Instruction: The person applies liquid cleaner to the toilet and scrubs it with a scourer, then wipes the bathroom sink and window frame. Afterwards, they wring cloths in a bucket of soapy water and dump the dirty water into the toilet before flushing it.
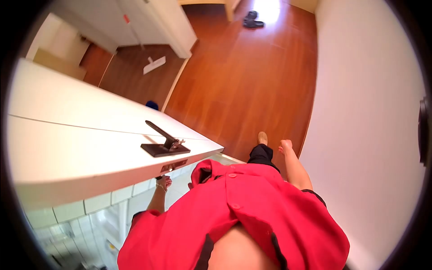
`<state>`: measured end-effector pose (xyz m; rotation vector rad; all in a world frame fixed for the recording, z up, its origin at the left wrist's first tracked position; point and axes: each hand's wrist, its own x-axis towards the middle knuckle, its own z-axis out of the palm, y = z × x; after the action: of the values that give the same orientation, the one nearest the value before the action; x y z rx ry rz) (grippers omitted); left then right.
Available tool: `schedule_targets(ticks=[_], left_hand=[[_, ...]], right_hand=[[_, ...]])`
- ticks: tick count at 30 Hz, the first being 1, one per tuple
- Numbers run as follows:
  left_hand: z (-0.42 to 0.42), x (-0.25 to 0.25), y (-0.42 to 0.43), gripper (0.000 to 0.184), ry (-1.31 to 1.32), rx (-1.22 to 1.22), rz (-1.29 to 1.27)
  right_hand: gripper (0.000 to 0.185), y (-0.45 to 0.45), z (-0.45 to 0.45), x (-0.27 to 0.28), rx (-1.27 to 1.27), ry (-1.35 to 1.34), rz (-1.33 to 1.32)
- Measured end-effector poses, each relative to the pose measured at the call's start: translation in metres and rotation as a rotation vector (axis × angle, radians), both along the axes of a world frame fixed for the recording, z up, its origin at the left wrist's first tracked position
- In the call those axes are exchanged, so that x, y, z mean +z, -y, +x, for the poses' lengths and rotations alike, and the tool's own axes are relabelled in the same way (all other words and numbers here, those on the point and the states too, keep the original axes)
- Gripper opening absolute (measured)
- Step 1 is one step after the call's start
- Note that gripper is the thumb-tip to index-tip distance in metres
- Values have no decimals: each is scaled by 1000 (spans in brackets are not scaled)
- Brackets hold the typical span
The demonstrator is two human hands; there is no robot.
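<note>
My left hand (164, 182) is at the near side of the white door (81, 148), its fingers wrapped round a dark handle, of which only a small end shows. On the door's other face sit a dark lever handle (164, 139) and a key (180, 143) in its plate. The metal latch plate (174, 166) is on the door's edge. Over the wooden floor, to the right of my foot, my right hand (285, 145) hangs with its fingers curled, and nothing shows in it.
A white wall (364, 112) runs along the right. Dark shoes (253, 20) lie on the wooden floor (243, 76) ahead. Through a doorway at the upper left, a white flat mop (154, 65) stands on darker floor. White tiles (96, 202) show at the lower left.
</note>
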<state>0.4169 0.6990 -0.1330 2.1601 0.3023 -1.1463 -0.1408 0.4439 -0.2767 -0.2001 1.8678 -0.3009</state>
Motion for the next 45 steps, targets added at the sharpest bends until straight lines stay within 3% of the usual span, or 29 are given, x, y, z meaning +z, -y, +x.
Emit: schedule_targets(ticks=[1, 2, 4, 7, 10, 11, 13, 14, 16, 18, 20, 22, 23, 26, 29, 30, 33, 34, 35, 37, 39, 40, 43, 45], left_hand=[[23, -36, -12, 33, -427, 135, -265], [19, -79, -24, 30, -503, 295, -324], [-60, -65, 27, 28, -183, 178, 158], [-129, -30, 90, 39, -330, 193, 163], [-175, -26, 117, 37, -341, 159, 164], [-180, -28, 130, 36, -330, 114, 186], [-188, -31, 167, 35, -297, -43, 250], [-189, -34, 188, 35, -275, -145, 282], [-181, -50, 230, 34, -224, -344, 343], [-158, -68, 274, 33, -187, -456, 373], [-113, -76, 329, 32, -156, -504, 389], [-65, -78, 381, 31, -137, -515, 406], [-43, -73, 408, 31, -130, -511, 411], [23, -67, 481, 30, -112, -485, 412], [81, -82, 544, 29, -110, -470, 421], [96, -91, 563, 29, -108, -479, 424], [127, -137, 611, 29, -67, -592, 467], [134, -172, 620, 29, 18, -827, 562], [156, -148, 654, 28, -51, -599, 488], [205, -120, 706, 27, -99, -385, 441], [257, -110, 745, 25, -122, -295, 418], [285, -105, 759, 25, -130, -256, 409], [383, -99, 795, 23, -139, -186, 401], [451, -99, 806, 22, -143, -177, 413]], right_hand=[[40, 33, -9, -10, 51, 0, -11], [39, 67, -18, -21, 50, -15, -41], [38, 158, -27, -32, 90, -30, -60], [39, 294, 8, -5, 442, -160, -186], [43, 386, 68, -79, 715, -203, -325], [43, 426, 104, -80, 755, -195, -342], [45, 503, 200, -72, 961, -227, -625], [44, 534, 246, -15, 851, 62, -428], [41, 589, 333, -68, 984, 3, -621], [38, 632, 418, 24, 1006, 230, -462], [38, 673, 490, -46, 1200, 49, -673], [37, 717, 544, 0, 1253, 90, -545], [37, 739, 564, -7, 1253, 107, -575], [37, 836, 611, -78, 1158, 178, -478], [34, 934, 672, -145, 1283, 157, -498], [34, 956, 709, -145, 1312, 160, -499], [34, 1019, 840, -129, 1540, 176, -833], [34, 1029, 908, -103, 1586, 205, -958], [34, 1037, 959, -88, 1636, 225, -1069], [36, 1022, 1066, -17, 1769, 176, -889], [37, 997, 1166, 37, 1708, 343, -497], [36, 983, 1214, 58, 1737, 394, -466], [36, 958, 1360, 62, 1826, 510, -413], [36, 947, 1438, 33, 1876, 571, -383]])
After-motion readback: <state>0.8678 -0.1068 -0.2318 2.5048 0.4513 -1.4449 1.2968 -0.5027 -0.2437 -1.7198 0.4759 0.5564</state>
